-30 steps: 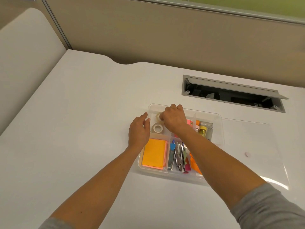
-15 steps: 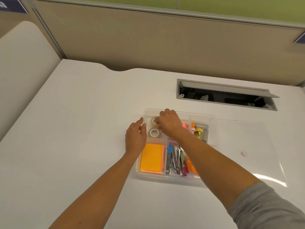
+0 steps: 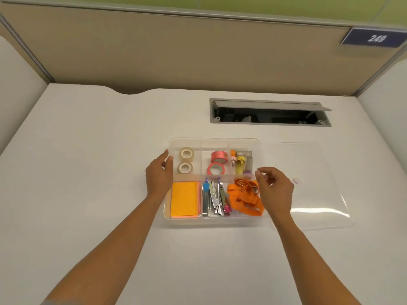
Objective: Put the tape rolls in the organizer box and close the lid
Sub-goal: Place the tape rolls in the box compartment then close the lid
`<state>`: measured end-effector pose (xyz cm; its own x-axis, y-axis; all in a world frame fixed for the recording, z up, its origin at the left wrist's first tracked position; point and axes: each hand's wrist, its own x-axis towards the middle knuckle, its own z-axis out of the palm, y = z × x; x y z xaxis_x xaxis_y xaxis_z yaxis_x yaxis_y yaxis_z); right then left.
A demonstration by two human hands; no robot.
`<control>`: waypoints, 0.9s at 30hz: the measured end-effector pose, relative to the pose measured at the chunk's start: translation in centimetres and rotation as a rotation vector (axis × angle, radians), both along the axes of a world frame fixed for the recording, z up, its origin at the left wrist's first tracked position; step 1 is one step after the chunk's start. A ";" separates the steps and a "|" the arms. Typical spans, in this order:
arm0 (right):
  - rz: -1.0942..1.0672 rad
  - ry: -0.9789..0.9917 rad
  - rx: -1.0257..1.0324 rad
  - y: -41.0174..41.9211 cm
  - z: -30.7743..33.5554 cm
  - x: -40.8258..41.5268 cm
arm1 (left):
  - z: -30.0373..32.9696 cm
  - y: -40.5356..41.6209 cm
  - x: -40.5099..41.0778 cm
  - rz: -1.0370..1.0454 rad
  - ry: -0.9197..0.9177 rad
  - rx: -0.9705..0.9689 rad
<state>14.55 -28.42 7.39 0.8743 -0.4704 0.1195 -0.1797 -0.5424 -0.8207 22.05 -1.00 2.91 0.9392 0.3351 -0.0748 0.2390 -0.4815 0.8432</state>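
Head cam: four tape rolls [image 3: 186,153] sit in organizer box [image 3: 211,140] frame center w/ lid [image 3: 308,194] flat at right, left hand [image 3: 159,176] open bracing box edge, right hand [image 3: 274,188] loosely curled, empty, prob. going for lid.

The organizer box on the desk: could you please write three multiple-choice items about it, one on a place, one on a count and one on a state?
1. Where do the two clear tape rolls sit in the organizer box?
A. far-left compartment
B. near-right compartment
C. outside, on the desk

2. How many pink tape rolls are in the box?
A. none
B. two
C. four

3. What is the state of the lid?
A. shut on the box
B. lying flat to the box's right
C. held up in both hands

Answers: 1 A, they sit in the far-left compartment; 2 B, two show in the far-middle compartment; 3 B, it lies on the desk.
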 end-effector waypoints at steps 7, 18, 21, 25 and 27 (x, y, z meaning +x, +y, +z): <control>-0.490 0.175 0.188 -4.7 -3.1 -8.9 | 1.4 0.8 -0.6 -0.031 0.040 0.114; -0.703 0.338 0.479 -6.8 -4.2 -12.0 | 2.4 0.4 -7.9 0.008 0.071 0.112; -0.749 0.372 0.545 -7.0 -3.6 -11.6 | 2.1 0.5 -9.3 -0.001 0.094 0.105; -0.776 0.369 0.634 -7.0 -3.1 -11.3 | 2.1 0.7 -10.1 -0.027 0.103 0.099; -0.780 0.346 0.661 -6.9 -3.1 -11.3 | 2.1 0.8 -10.0 -0.034 0.096 0.104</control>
